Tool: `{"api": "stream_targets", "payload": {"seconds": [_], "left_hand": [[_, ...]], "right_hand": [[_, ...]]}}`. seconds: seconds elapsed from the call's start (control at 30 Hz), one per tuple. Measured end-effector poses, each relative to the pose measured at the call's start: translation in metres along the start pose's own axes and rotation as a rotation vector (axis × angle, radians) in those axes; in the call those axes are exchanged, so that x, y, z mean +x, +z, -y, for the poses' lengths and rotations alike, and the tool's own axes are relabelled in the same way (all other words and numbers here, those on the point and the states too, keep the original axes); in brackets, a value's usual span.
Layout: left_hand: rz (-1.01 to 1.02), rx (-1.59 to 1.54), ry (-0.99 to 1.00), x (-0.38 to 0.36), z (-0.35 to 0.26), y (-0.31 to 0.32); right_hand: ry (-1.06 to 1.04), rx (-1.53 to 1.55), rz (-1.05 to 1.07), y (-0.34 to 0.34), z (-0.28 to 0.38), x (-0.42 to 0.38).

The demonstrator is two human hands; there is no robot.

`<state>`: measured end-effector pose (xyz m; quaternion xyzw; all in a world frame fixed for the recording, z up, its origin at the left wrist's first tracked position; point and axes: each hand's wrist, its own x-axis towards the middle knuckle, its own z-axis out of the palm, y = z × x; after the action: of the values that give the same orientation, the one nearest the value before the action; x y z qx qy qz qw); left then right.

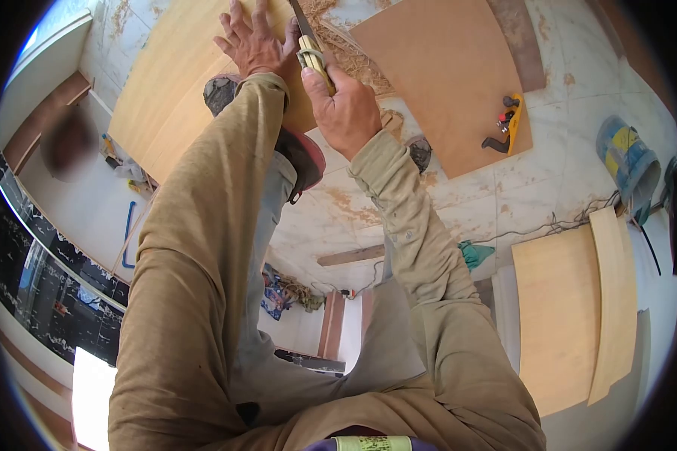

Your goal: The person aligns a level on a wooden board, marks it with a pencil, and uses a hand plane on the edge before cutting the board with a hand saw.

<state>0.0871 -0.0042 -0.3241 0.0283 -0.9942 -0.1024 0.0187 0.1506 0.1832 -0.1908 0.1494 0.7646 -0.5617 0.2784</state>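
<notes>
At the top of the head view, my left hand [257, 43] lies flat with spread fingers on a light plywood sheet [174, 83]. My right hand [344, 105] is wrapped round the wooden handle [314, 60] of a bladed tool. Its dark blade [302, 16] points up and away, along the right edge of the sheet; its tip is cut off by the frame's top. Wood shavings [342, 52] lie just right of the blade. A shoe [305, 161] is below the sheet, between my forearms.
A brown board [447, 75] bears a yellow hand plane [513, 126] at right. Farther right stands a blue bucket [628, 158]. Pale panels [560, 323] lie lower right, near a cable [553, 223]. A wood strip [351, 255] is on the tiled floor [323, 225].
</notes>
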Motion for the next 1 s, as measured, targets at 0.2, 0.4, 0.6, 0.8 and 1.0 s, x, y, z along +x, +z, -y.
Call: {"api": "stream_targets", "payload": {"seconds": [0.2,0.4,0.6,0.8,1.0], "left_hand": [[0.004,-0.019,-0.032,-0.002,-0.009,-0.004],[0.001,0.037,0.002,0.000,0.004,0.004],[-0.013,-0.025,-0.012,-0.001,-0.007,-0.003],[-0.010,-0.015,-0.029,-0.001,-0.011,-0.005],[-0.011,-0.030,-0.004,0.001,-0.008,-0.004]], "right_hand": [[-0.007,0.015,-0.085,-0.003,-0.002,-0.045],[-0.016,-0.034,-0.054,0.007,-0.006,-0.011],[-0.001,-0.049,-0.020,0.003,-0.005,-0.015],[-0.002,-0.004,-0.033,-0.002,-0.006,-0.035],[-0.047,-0.043,-0.017,0.000,-0.003,0.002]]}}
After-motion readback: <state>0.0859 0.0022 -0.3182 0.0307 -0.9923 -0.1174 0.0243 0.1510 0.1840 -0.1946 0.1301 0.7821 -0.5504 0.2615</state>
